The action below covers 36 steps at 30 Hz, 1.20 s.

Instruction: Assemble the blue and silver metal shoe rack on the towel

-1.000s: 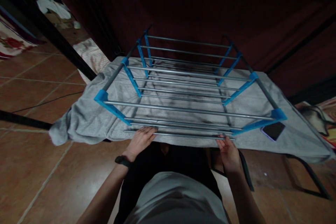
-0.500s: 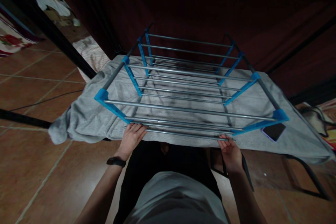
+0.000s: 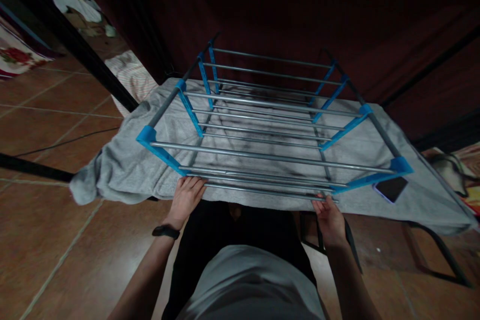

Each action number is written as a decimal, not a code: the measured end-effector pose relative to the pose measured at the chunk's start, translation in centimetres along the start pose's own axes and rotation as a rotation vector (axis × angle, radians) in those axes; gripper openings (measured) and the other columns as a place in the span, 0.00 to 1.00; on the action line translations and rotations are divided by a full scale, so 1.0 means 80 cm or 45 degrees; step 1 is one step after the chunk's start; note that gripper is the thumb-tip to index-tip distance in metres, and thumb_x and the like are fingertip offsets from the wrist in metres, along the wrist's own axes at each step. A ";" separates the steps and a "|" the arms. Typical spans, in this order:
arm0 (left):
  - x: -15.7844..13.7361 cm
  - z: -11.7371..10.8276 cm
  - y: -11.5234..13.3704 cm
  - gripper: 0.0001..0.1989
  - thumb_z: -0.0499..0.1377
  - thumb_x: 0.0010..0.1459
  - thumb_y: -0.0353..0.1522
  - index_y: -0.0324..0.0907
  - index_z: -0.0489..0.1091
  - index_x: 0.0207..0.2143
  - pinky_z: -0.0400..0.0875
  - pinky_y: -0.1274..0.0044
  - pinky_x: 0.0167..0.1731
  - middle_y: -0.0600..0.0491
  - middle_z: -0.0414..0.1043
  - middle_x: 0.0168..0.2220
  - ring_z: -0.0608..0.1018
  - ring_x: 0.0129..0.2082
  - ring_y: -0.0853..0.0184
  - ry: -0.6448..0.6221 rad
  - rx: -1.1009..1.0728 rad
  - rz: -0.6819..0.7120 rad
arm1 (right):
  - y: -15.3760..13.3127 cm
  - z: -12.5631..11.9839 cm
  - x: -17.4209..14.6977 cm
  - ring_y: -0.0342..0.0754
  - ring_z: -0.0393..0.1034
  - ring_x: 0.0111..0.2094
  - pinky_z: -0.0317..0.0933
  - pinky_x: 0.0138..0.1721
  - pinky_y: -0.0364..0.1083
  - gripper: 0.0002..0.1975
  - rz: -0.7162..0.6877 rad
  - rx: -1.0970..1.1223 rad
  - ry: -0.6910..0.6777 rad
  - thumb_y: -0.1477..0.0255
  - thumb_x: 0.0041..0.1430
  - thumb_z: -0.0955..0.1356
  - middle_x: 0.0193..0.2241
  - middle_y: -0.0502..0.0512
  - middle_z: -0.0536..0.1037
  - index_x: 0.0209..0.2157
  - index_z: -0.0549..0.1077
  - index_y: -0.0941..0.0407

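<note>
A rack of grey metal rods and blue plastic brackets (image 3: 165, 157) stands on a grey cloth, several rods running crosswise between its two sides. Along the cloth's near edge lies a separate-looking metal rod (image 3: 258, 190), parallel to the rack's front bars. My left hand (image 3: 188, 196), palm down, has its fingers closed over this rod's left end beside the front left bracket. At the other end, my right hand (image 3: 330, 217) is turned partly palm up and pinches the rod between thumb and fingers. A short tip shows past the right fingers; the left tip is hidden.
The grey cloth (image 3: 127, 160) covers a bench-like surface and hangs over its edges. A phone (image 3: 390, 189) lies right of the rack. Behind is a dark red curtain (image 3: 270, 5). Black metal bars (image 3: 86, 55) cross at the left, above a tiled floor (image 3: 48, 240).
My left hand has slid slightly left along the rod. The rod's right tip sticks out a little farther past my right hand. The rack stays in place.
</note>
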<state>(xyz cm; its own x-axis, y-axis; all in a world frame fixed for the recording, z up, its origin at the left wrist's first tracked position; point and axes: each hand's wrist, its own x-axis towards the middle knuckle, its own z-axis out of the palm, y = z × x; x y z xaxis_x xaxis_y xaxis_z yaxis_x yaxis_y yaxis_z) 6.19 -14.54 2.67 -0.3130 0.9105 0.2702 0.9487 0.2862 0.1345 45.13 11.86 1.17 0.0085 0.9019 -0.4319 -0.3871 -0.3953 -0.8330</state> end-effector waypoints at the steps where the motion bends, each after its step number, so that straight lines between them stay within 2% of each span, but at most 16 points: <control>1: 0.000 0.000 0.001 0.16 0.48 0.68 0.37 0.44 0.72 0.46 0.63 0.63 0.48 0.47 0.75 0.42 0.73 0.44 0.57 0.002 0.005 -0.003 | 0.000 0.000 -0.001 0.44 0.75 0.42 0.65 0.56 0.49 0.09 0.005 0.002 0.000 0.66 0.52 0.74 0.33 0.48 0.79 0.33 0.73 0.53; 13: -0.002 0.005 -0.001 0.14 0.49 0.67 0.36 0.43 0.72 0.48 0.64 0.65 0.46 0.47 0.74 0.43 0.72 0.45 0.56 0.007 0.063 0.029 | 0.000 -0.002 0.006 0.43 0.75 0.40 0.65 0.55 0.49 0.10 0.025 0.011 0.035 0.65 0.53 0.74 0.32 0.47 0.78 0.35 0.74 0.53; 19: -0.005 0.009 -0.001 0.15 0.49 0.67 0.34 0.46 0.70 0.51 0.64 0.65 0.45 0.46 0.73 0.44 0.72 0.45 0.56 0.010 0.046 0.032 | 0.000 -0.001 0.005 0.45 0.75 0.44 0.63 0.57 0.49 0.06 0.045 0.007 -0.037 0.69 0.52 0.72 0.36 0.49 0.79 0.33 0.73 0.53; 25: -0.006 0.012 0.003 0.16 0.49 0.67 0.34 0.44 0.70 0.51 0.65 0.64 0.44 0.44 0.73 0.45 0.71 0.44 0.55 0.012 0.110 0.010 | 0.001 0.001 0.000 0.45 0.74 0.46 0.64 0.57 0.50 0.09 -0.017 0.001 -0.089 0.71 0.48 0.74 0.36 0.48 0.79 0.31 0.72 0.53; 36: -0.008 0.018 0.006 0.18 0.48 0.65 0.29 0.46 0.70 0.53 0.64 0.62 0.48 0.44 0.73 0.47 0.71 0.46 0.55 0.020 0.103 0.031 | 0.004 0.001 0.002 0.46 0.76 0.43 0.67 0.52 0.50 0.10 -0.046 -0.057 -0.064 0.69 0.49 0.75 0.35 0.50 0.80 0.30 0.71 0.54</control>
<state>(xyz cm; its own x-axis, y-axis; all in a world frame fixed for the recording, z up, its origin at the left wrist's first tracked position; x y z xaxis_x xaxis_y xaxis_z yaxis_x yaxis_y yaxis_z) 6.89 -14.60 1.19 -0.2900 0.9129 0.2871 0.9563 0.2879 0.0505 44.97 11.89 0.87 -0.0249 0.9229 -0.3841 -0.3454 -0.3685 -0.8631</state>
